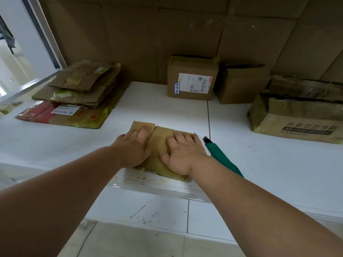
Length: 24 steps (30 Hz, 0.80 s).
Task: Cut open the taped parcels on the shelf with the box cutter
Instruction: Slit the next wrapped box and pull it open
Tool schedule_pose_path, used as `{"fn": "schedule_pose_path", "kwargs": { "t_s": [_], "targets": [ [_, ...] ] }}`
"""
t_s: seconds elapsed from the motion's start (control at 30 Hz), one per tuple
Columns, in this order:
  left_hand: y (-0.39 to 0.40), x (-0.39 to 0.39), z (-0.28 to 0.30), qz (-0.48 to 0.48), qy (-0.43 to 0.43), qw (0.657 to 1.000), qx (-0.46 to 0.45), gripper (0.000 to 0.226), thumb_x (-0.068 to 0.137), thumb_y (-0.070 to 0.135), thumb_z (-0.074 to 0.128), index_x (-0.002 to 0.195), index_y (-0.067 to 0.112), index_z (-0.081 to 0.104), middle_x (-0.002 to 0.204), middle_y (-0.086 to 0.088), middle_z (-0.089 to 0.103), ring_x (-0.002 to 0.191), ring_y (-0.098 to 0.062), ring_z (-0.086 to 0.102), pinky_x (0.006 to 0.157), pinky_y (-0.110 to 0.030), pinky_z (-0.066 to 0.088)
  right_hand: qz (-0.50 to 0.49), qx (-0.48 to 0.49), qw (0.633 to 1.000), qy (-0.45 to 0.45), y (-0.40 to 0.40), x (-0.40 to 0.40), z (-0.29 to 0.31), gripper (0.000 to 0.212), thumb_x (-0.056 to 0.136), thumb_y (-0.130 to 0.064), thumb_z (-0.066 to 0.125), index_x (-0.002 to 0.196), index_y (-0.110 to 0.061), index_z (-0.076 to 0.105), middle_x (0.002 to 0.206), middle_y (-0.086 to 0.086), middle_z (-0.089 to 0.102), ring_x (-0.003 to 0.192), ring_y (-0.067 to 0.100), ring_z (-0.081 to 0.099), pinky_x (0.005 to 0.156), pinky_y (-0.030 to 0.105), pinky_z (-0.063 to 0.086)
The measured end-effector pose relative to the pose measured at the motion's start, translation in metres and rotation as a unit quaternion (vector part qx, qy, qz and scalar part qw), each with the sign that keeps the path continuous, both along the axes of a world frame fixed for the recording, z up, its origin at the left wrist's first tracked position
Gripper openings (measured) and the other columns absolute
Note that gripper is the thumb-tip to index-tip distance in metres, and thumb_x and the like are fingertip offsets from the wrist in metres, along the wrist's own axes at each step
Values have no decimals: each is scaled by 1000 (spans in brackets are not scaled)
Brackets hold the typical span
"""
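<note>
Both hands press flat on the parcel (161, 145) at the shelf's (259, 154) front edge, likely to flatten it or to pin it for cutting. The left hand (133, 147) lies spread on its 9 o'clock half; the right hand (182, 153) lies spread on its 3 o'clock half, holding nothing. The cutter (220, 156) lies on the shelf just beside the right hand, at 3 o'clock, within easy reach. Flattened cartons (79, 93) are stacked at 10 o'clock, and a labelled box (192, 80) waits at 12 o'clock.
</note>
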<state>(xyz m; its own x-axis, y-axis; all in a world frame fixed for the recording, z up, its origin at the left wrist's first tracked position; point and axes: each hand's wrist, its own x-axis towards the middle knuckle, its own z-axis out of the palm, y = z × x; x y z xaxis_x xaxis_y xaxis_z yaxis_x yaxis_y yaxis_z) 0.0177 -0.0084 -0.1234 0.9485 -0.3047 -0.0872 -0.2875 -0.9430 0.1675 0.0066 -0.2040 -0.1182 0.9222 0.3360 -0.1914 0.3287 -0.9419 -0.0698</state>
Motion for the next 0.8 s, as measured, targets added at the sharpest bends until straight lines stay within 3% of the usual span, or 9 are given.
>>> {"fn": "schedule_pose_path", "kwargs": {
  "t_s": [0.03, 0.1, 0.23, 0.4, 0.6, 0.67, 0.8],
  "targets": [
    [2, 5, -2, 9, 4, 999, 37, 58, 98, 54, 27, 146, 22, 22, 160, -3, 18, 141, -30, 27, 111, -46, 27, -2, -1, 1000, -7, 3, 3, 3, 72, 90, -60, 22, 151, -22, 27, 161, 8, 18, 149, 30, 10, 120, 51, -2],
    [2, 14, -7, 21, 1, 997, 71, 68, 95, 62, 13, 155, 31, 2, 164, 4, 2, 147, -28, 12, 115, -48, 18, -11, 22, 999, -20, 8, 6, 1, 68, 92, -56, 22, 150, -21, 27, 161, 9, 17, 150, 28, 6, 121, 49, -1],
    [-2, 15, -21, 12, -7, 997, 70, 75, 90, 63, 1, 155, 28, -6, 164, 4, -5, 150, -19, -10, 119, -46, 1, -29, 54, 998, -1, 8, 3, -19, 82, 91, -72, 8, 157, -25, -1, 164, 0, -15, 149, 17, -19, 120, 42, -13],
    [-3, 16, -22, 8, -11, 998, 66, 70, 95, 58, 9, 156, 25, -5, 164, 2, -4, 150, -19, -10, 119, -43, -1, -28, 40, 999, 2, 8, 12, -24, 88, 86, -78, 9, 157, -28, -3, 163, -1, -19, 149, 17, -21, 120, 42, -14],
    [-5, 23, -12, 9, 51, 997, 64, 65, 100, 54, 15, 156, 26, -2, 164, 3, -7, 150, -18, -11, 119, -43, -4, -49, 71, 995, 42, 12, 20, -9, 86, 85, -76, 23, 156, -29, 10, 165, -1, -6, 151, 18, -10, 121, 43, -7],
    [3, 27, -7, -6, 82, 996, 37, 65, 102, 52, 20, 156, 25, -3, 164, 2, -9, 150, -18, -12, 119, -42, -3, -45, 84, 995, 42, 9, 21, -6, 87, 85, -76, 27, 156, -30, 7, 165, -3, -8, 151, 17, -10, 121, 41, -6],
    [21, 27, -6, -30, 112, 993, -2, 72, 101, 53, 25, 155, 22, -12, 163, 3, -14, 149, -16, -15, 119, -41, -3, -16, 64, 998, -1, -1, 5, -20, 93, 81, -82, 7, 156, -29, -8, 161, -7, -26, 147, 13, -25, 120, 39, -13]
  ]
}}
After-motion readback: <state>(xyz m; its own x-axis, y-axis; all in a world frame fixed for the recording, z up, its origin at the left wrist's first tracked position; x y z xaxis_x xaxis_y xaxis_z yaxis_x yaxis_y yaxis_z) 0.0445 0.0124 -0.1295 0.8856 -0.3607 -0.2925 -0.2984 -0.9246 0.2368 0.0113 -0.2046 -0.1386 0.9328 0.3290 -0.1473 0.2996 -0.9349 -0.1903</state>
